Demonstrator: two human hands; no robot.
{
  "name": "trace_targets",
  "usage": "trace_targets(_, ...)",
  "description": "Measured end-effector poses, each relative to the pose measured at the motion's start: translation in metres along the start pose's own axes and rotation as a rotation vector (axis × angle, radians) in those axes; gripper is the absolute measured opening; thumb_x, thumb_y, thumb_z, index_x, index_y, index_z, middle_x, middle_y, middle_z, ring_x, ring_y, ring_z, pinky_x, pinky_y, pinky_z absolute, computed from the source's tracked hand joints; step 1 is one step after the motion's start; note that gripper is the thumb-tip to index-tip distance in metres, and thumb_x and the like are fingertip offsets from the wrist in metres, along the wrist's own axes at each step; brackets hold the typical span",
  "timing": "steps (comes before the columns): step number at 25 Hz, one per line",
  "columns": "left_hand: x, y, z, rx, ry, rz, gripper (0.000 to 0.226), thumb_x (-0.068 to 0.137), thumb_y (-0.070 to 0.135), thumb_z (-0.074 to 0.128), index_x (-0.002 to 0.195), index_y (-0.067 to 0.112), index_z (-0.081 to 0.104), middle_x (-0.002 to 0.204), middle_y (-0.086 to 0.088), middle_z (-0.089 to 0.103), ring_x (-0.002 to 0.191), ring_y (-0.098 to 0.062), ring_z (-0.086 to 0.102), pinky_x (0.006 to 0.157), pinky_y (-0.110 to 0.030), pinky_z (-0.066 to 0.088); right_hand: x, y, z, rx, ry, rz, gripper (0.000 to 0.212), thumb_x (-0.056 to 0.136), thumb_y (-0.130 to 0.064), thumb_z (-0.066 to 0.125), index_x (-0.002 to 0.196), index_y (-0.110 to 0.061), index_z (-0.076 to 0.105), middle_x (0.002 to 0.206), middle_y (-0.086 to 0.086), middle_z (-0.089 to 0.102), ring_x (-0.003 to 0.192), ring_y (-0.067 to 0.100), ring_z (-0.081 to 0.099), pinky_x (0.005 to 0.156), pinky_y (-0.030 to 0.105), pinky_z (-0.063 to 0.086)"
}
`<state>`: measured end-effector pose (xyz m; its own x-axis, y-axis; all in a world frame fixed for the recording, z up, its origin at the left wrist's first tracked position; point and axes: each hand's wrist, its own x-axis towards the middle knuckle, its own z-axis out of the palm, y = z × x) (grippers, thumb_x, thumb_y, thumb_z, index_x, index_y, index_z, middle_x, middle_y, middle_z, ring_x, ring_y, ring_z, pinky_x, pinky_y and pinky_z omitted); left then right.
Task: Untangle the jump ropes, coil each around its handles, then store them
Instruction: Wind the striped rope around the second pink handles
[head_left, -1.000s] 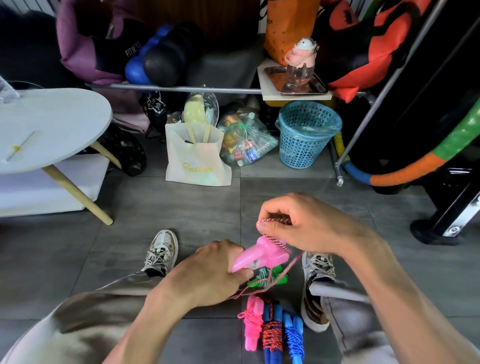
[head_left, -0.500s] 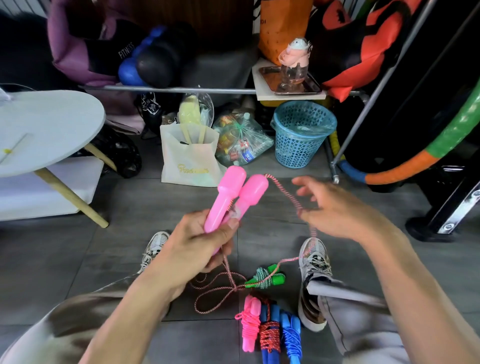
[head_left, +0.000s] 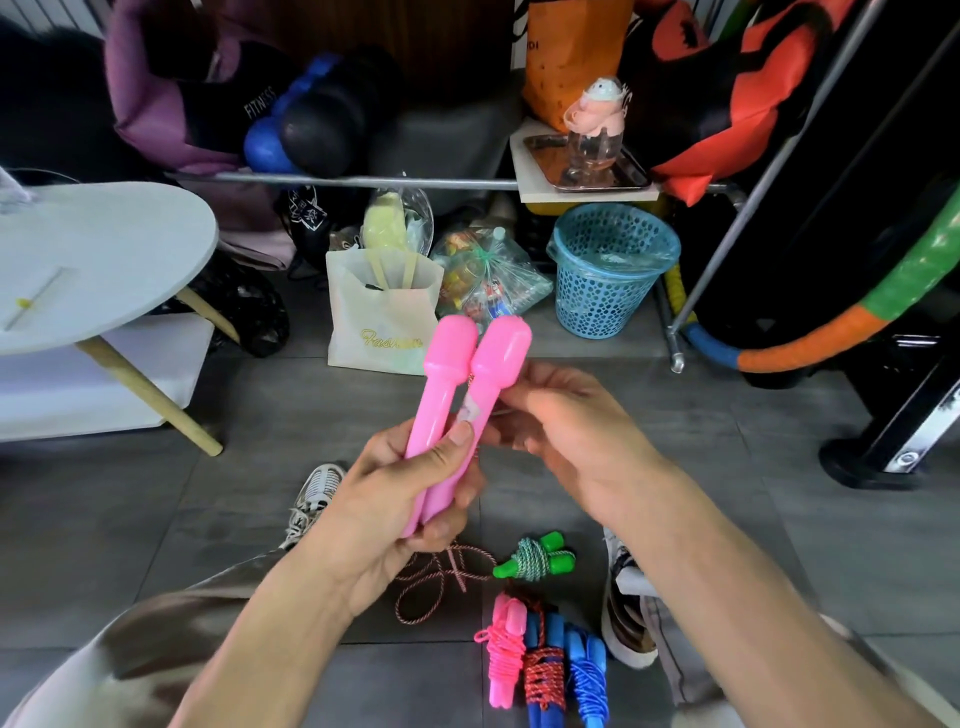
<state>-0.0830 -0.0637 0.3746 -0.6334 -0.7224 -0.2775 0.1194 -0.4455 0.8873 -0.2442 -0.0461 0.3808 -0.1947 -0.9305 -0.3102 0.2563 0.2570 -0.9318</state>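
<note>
head view looks down past two bare forearms to a grey tiled floor (head_left: 156, 519). the left hand (head_left: 400, 499) is wrapped around the lower ends of two pink handles (head_left: 457, 395), held side by side and tilted up and a little to the right, with the thumb pressed across the front of them. the right hand (head_left: 566, 426) sits just right of the handles at their middle, fingers bent loosely toward them; whether it actually pinches the cord or the handle there i cannot tell, as the fingertips are blurred. a red-and-white cord (head_left: 441, 577) hangs from under the left hand and lies in loose loops on the floor between the person's two shoes.

near the right shoe, a green-handled rope (head_left: 535, 558) lies already wound around its handles. nearer still, three more wound ropes lie side by side, touching: a pink coiled rope (head_left: 504, 649) on the left, a blue-handled rope with red cord (head_left: 543, 675) in the middle, and a blue rope (head_left: 589, 675) on the right.

far across the floor stand a white paper bag (head_left: 379, 332), a clear plastic bag of packets (head_left: 488, 275) just right of it, and a blue mesh basket (head_left: 608, 291) further right. a round white bench (head_left: 104, 260) with wooden legs is at the left.
</note>
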Motion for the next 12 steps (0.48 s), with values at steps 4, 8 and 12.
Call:
trace_targets(4,0.005,-0.003,-0.005,0.13,0.175,0.051,0.032,0.092,0.023,0.059,0.092,-0.009,0.056,0.057,-0.009,0.048,0.04,-0.013,0.029,0.044,-0.023,0.012,0.002,0.011,0.009,-0.222,0.072,-0.013,0.015,0.095,-0.014,0.055,0.089,-0.012,0.069,0.072,0.004,0.067,0.052,0.012,0.059,0.056,0.027,0.051)
trace_targets(8,0.01,-0.013,-0.017,0.719,0.331,0.182,0.031,0.096,0.027,0.057,0.075,0.004,0.056,0.059,-0.018,0.055,0.045,-0.017,0.038,0.045,-0.032,0.029,-0.007,0.014,0.007,-0.892,-0.042,-0.142,0.008,0.09,-0.021,0.056,0.089,-0.019,0.064,0.076,-0.006,0.067,0.059,0.008,0.058,0.057,0.023,0.045)
trace_targets(12,0.009,-0.02,-0.013,1.093,0.262,0.083,0.03,0.093,0.032,0.056,0.068,0.015,0.051,0.059,-0.008,0.059,0.06,-0.028,0.059,0.054,-0.036,0.041,-0.014,0.01,-0.005,-1.258,-0.14,-0.229,0.009,0.088,-0.022,0.058,0.08,-0.018,0.06,0.069,-0.007,0.056,0.062,0.013,0.052,0.053,0.022,0.037)
